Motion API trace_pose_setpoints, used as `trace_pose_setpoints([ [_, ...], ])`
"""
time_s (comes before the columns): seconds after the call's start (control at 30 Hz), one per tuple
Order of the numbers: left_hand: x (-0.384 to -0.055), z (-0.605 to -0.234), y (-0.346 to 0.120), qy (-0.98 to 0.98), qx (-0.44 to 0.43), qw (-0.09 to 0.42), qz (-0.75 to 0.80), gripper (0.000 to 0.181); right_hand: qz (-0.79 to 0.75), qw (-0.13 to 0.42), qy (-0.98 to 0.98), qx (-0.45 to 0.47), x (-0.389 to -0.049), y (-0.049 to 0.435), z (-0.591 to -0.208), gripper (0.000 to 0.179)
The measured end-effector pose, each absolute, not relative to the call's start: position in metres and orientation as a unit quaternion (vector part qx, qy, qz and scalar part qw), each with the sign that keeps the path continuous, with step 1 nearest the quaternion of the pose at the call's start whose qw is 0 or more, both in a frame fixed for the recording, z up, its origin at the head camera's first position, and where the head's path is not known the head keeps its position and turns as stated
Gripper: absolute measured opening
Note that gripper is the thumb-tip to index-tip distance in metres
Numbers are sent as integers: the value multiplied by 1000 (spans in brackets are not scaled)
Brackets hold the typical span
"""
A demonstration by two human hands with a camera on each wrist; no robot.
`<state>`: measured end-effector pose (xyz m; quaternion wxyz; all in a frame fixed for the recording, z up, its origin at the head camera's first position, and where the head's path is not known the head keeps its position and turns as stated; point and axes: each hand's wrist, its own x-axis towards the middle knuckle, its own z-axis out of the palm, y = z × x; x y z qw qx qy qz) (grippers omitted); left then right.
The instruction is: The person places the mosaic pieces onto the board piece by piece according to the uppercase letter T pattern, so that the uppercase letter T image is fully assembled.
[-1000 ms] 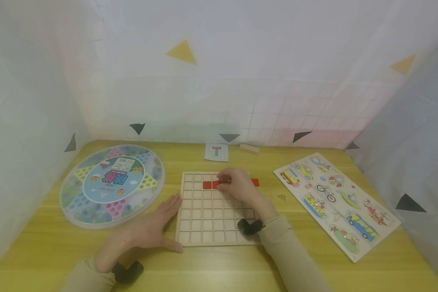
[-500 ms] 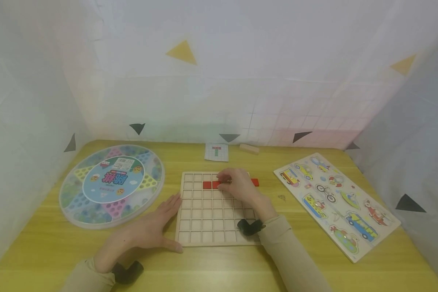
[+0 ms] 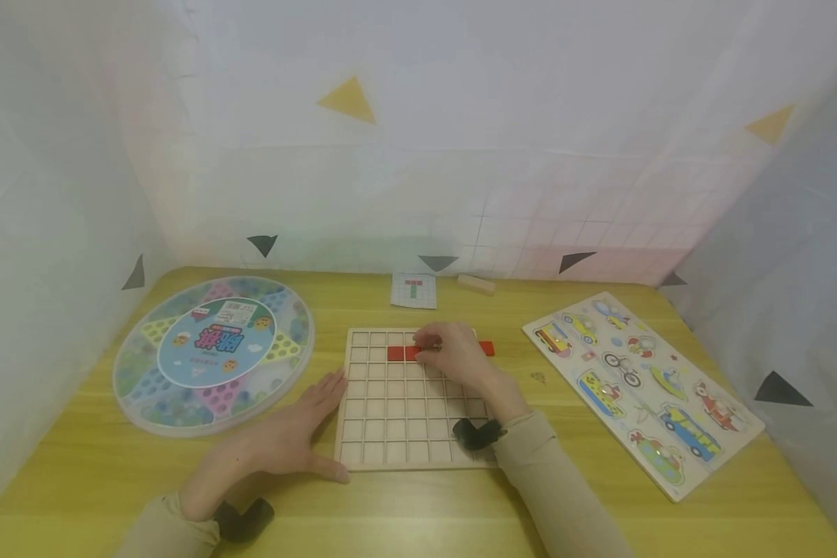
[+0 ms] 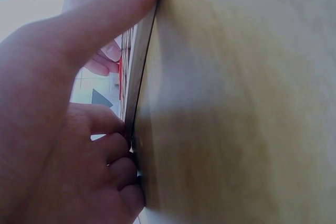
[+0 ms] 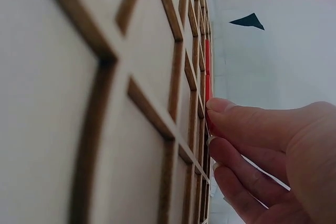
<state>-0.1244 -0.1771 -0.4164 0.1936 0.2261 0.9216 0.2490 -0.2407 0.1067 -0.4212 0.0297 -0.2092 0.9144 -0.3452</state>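
Observation:
A light wooden grid board (image 3: 396, 429) lies flat in front of me. Near its top row of cells sit two red square tiles (image 3: 395, 353), side by side. My right hand (image 3: 456, 358) reaches over the board, its thumb and fingers pinching at the second red tile (image 5: 208, 87), partly covered by the fingertips. More red (image 3: 487, 349) shows beyond that hand at the board's upper right edge. Along the left edge, my left hand (image 3: 286, 440) rests with fingers extended at the board's side and its thumb by the near left corner.
A round Chinese checkers box (image 3: 216, 341) lies at left. On the right is a vehicle picture puzzle board (image 3: 628, 411). Behind the grid are a pattern card (image 3: 424, 299) with a T shape and a small wooden block (image 3: 477, 284). White sheets (image 3: 418, 170) enclose the table.

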Motion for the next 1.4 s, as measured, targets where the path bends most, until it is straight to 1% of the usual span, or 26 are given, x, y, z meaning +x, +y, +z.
trace_pose_setpoints([
  [0.27, -125, -417, -178, 921, 226, 194, 249, 131, -348, 30, 913, -210, -240, 106, -420, 22],
  [0.57, -124, -418, -179, 922, 227, 192, 249, 131, -350, 33, 912, -213, -240, 105, -420, 23],
  [0.8, -124, -418, -179, 922, 228, 193, 248, 132, -371, 59, 905, -202, -238, 112, -411, 27],
  [0.9, -124, -417, -178, 921, 228, 195, 248, 132, -408, 44, 890, -197, -236, 119, -397, 29],
  [1.0, -125, -417, -177, 920, 228, 198, 249, 131, -435, 6, 874, -214, -233, 127, -382, 29],
  [1.07, -125, -417, -177, 920, 227, 199, 250, 131, -431, -8, 873, -229, -232, 132, -376, 28],
  [1.27, -125, -418, -178, 922, 223, 199, 247, 133, -403, 6, 884, -235, -231, 145, -370, 26],
  [1.4, -125, -418, -179, 922, 221, 197, 249, 132, -400, 3, 887, -231, -229, 155, -372, 25],
])
